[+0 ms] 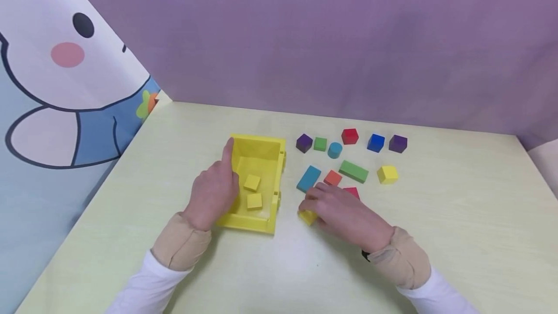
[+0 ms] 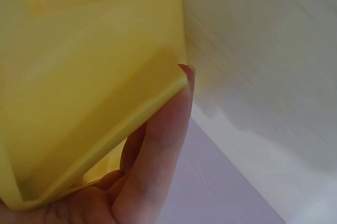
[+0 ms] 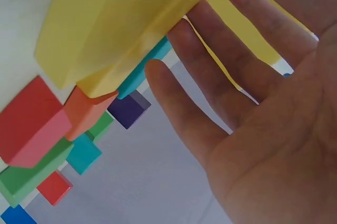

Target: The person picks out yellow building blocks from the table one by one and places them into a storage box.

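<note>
The left hand [image 1: 213, 189] grasps the box [image 1: 258, 147] at its nine o'clock wall, fingers curled over the rim. Inside lie two yellow pieces [image 1: 254, 201]. At the box's four o'clock, a yellow block [image 1: 307, 217] is under the right hand's [image 1: 344, 214] fingertips; whether they grip it, I cannot tell. At that block's twelve o'clock lies a blue plank [image 1: 308, 178]; at the hand's two o'clock, a yellow cube [image 1: 387, 175].

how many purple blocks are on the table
2: one purple block at the back row's left end, beside the small green block; another purple block at its right end, beside the blue block. The right hand may hide more.
</note>
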### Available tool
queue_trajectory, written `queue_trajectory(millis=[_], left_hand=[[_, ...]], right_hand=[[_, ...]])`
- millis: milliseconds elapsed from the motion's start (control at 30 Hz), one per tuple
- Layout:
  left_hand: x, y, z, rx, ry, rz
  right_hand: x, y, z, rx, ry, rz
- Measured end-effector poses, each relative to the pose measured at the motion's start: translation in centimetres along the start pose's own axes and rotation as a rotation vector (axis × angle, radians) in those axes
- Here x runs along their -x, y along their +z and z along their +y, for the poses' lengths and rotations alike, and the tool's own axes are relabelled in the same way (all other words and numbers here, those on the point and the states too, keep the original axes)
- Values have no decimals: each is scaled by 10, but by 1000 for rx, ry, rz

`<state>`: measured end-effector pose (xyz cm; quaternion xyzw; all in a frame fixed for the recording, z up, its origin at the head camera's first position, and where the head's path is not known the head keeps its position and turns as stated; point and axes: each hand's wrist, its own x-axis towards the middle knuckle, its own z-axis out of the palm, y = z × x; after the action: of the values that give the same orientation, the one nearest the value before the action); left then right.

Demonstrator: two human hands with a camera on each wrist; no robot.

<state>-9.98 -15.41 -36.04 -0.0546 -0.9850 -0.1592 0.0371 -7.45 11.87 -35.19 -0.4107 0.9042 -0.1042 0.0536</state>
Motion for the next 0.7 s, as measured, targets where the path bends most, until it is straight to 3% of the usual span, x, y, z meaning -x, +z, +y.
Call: queue_trajectory(millis=[333,700], left_hand=[[-1,0,-1,4,13,12],[0,0,0,3,7,5]], right_hand=[[0,1,1,-40,-7,-5],[-2,6,4,20,-67,52]])
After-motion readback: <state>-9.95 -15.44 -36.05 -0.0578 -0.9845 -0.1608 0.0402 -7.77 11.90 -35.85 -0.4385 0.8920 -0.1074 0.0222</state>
